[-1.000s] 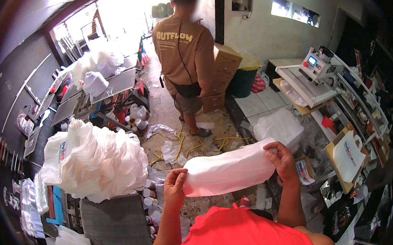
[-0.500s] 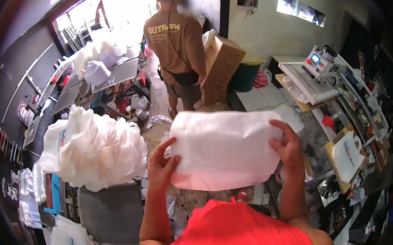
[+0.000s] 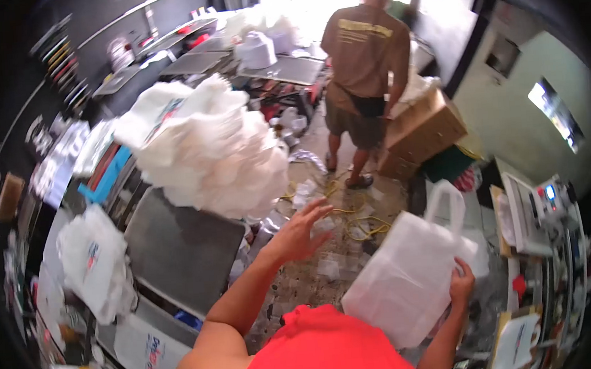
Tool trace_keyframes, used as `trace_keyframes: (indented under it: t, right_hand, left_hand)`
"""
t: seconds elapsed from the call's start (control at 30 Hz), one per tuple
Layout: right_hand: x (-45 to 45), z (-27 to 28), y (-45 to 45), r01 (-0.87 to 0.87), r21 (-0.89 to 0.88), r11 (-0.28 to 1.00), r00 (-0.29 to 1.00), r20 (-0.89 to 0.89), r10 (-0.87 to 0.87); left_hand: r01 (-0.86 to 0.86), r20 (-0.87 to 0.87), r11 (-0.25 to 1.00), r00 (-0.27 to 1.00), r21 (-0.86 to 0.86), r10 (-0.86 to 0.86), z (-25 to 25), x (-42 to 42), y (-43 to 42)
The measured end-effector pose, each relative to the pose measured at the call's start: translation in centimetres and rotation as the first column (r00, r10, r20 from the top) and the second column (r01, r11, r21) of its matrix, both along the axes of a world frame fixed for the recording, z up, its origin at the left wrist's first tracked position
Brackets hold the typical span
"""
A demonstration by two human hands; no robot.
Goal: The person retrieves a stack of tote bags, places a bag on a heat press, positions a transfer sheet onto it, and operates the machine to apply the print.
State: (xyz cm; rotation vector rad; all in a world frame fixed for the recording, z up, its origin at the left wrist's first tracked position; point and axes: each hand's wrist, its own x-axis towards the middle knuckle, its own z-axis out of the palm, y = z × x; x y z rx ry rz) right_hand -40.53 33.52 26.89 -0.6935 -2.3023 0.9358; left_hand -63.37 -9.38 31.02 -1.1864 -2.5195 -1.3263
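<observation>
A blank white tote bag (image 3: pixel 401 276) with a loop handle hangs tilted to the right of my body. My right hand (image 3: pixel 461 282) grips its right edge, fingers closed on the fabric. My left hand (image 3: pixel 302 230) is off the bag, fingers spread and holding nothing, over the littered floor. Near it on the left rises a tall heap of white bags (image 3: pixel 211 156), one with a printed logo on top. Below the heap lies a dark grey flat board (image 3: pixel 180 251).
Printed white bags (image 3: pixel 95 260) lie at far left, with another printed bag (image 3: pixel 153 352) at lower left. A person in a brown shirt (image 3: pixel 365 56) stands ahead beside cardboard boxes (image 3: pixel 429 130). Right is a heat press (image 3: pixel 550 201). Yellow cord (image 3: pixel 367 227) lies on the floor.
My left hand has let go of the bag and moved toward the heap. The bag has swung right in my right hand, showing its handle. The view has turned left.
</observation>
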Motion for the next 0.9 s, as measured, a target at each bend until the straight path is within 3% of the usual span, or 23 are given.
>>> trace_keyframes:
  t: [0.13, 0.2, 0.27, 0.4, 0.47, 0.5, 0.53, 0.67, 0.7, 0.77, 0.8, 0.87, 0.9]
  right_hand:
    - [1.6, -4.2, 1.5, 0.030, 0.116, 0.993, 0.983, 0.175, -0.050]
    - [1.9, -7.4, 2.2, 0.029, 0.141, 0.990, 0.976, 0.209, -0.058]
    - [2.2, -10.9, 2.9, -0.035, 0.171, 0.985, 0.936, 0.351, -0.028]
    - [5.1, -20.5, 6.5, -0.052, 0.033, 0.998, 0.856, 0.517, 0.027]
    - [7.0, -23.4, 7.5, 0.060, -0.040, 0.997, 0.739, 0.674, -0.017]
    - [7.3, -24.8, 8.9, -0.076, 0.023, 0.997, 0.459, 0.888, 0.015]
    - [8.6, -26.5, 9.6, -0.067, 0.009, 0.998, 0.382, 0.924, 0.017]
    - [8.9, -29.9, 11.0, 0.073, -0.094, 0.993, 0.280, 0.958, 0.070]
    - [8.2, -30.5, 11.6, 0.106, -0.109, 0.988, 0.278, 0.958, 0.075]
    - [6.0, -32.2, 13.3, 0.159, -0.150, 0.976, 0.306, 0.947, 0.096]
    - [4.6, -32.7, 14.0, 0.194, -0.169, 0.966, 0.318, 0.943, 0.101]
    - [1.4, -33.2, 15.2, 0.311, -0.189, 0.931, 0.343, 0.936, 0.075]
    - [-0.7, -33.9, 16.0, 0.361, -0.198, 0.911, 0.365, 0.929, 0.057]
  left_hand:
    - [-0.216, -0.017, 0.974, 0.976, 0.061, 0.217, -0.5, -1.6, -4.1]
    - [-0.282, 0.093, 0.959, 0.955, -0.008, 0.281, -0.8, -1.6, -5.5]
    - [-0.280, 0.126, 0.959, 0.954, 0.049, 0.272, -2.0, -0.6, -5.6]
    - [-0.098, 0.292, 0.957, 0.939, -0.273, 0.179, -9.6, 1.0, -4.3]
    - [-0.052, 0.258, 0.944, 0.956, -0.326, 0.142, -14.3, 3.0, -3.1]
    - [-0.084, 0.267, 0.943, 0.948, -0.321, 0.176, -14.8, 4.1, -2.6]
    - [-0.010, 0.369, 0.920, 0.914, -0.393, 0.167, -15.3, 5.1, -2.1]
    - [0.107, 0.608, 0.869, 0.755, -0.484, 0.246, -20.9, 8.1, -1.3]
    - [0.058, 0.626, 0.877, 0.722, -0.478, 0.294, -21.2, 8.6, -1.4]
    - [0.051, 0.537, 0.756, 0.736, -0.653, 0.414, -21.6, 8.9, -2.5]
    - [0.025, 0.538, 0.750, 0.712, -0.661, 0.451, -22.6, 9.7, -2.8]
    - [-0.290, 0.453, 0.756, 0.656, -0.587, 0.603, -25.5, 10.3, -3.9]
    - [-0.312, 0.446, 0.740, 0.637, -0.596, 0.628, -26.8, 10.5, -4.5]
